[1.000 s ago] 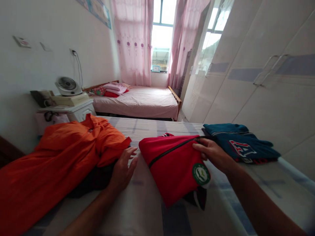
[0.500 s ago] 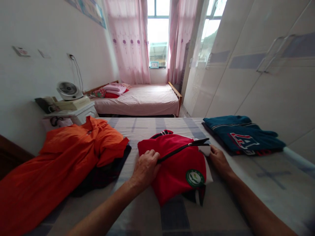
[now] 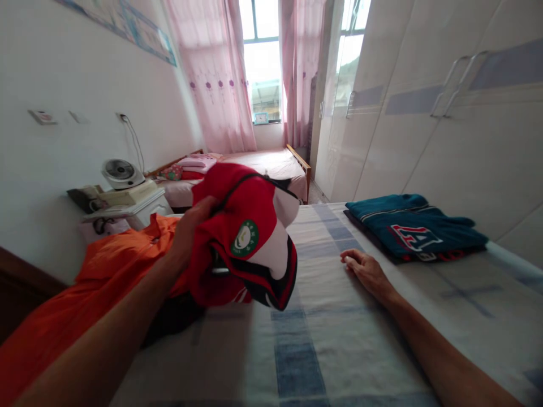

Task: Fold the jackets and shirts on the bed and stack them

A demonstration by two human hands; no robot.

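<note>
Left hand (image 3: 192, 223) clutching red jacket (image 3: 250, 209), fingertips obscured

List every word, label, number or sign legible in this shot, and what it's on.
"A": on the folded teal garment.
Lettering along that garment's lower edge: cut off, unreadable.
Writing on the green badge of the red garment in the left hand: too small.
Clock face at the window: too small.
Red marking on the wall plate: too blurred.

Daylight glares from the blown-out window (image 3: 262, 62), the near foreground is dim, and wide-angle distortion stretches the edges.
</note>
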